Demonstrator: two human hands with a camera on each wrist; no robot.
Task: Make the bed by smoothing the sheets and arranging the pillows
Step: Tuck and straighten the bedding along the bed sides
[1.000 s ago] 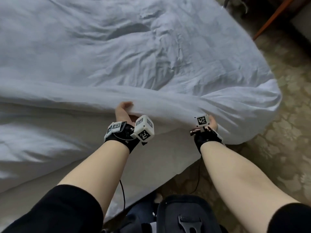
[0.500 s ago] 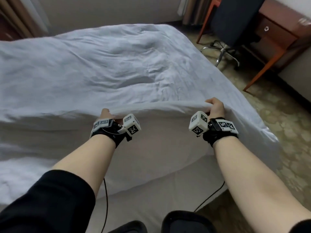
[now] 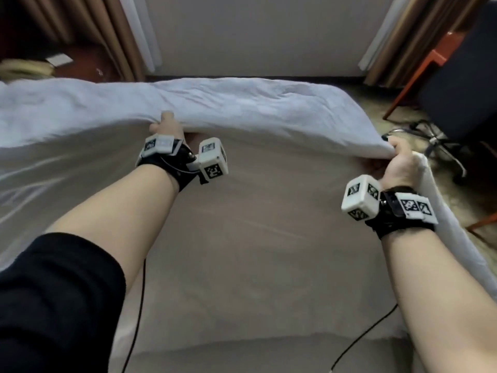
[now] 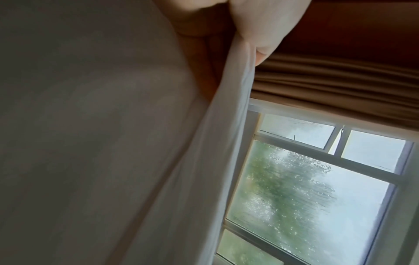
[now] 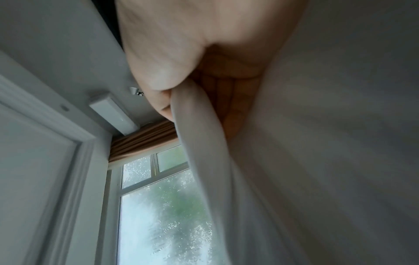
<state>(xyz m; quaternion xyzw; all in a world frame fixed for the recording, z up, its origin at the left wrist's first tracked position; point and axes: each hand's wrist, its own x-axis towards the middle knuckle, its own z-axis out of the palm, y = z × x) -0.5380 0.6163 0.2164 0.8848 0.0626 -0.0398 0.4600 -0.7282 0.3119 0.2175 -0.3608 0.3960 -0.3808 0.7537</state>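
Note:
A white duvet (image 3: pixel 242 109) is lifted off the bed, its near edge held up in the air. My left hand (image 3: pixel 168 127) grips that edge near the middle, thumb on top of the fabric (image 4: pixel 229 125). At the duvet's right corner my right hand (image 3: pixel 398 160) pinches the cloth (image 5: pixel 204 143), fingers curled under it. Beneath the raised duvet the beige bottom sheet (image 3: pixel 255 251) of the bed lies flat. No pillows are in view.
A dark office chair (image 3: pixel 457 84) with a metal base stands on the patterned floor right of the bed, beside orange-legged wooden furniture (image 3: pixel 419 71). Brown curtains (image 3: pixel 88 28) hang at the back, with a dark wooden stand (image 3: pixel 80 65) at the back left. Cables trail from both wrists.
Both hands have raised the duvet's edge high and spread further apart. The duvet has lifted off the bed, uncovering the beige sheet, and the view has tilted up towards the wall.

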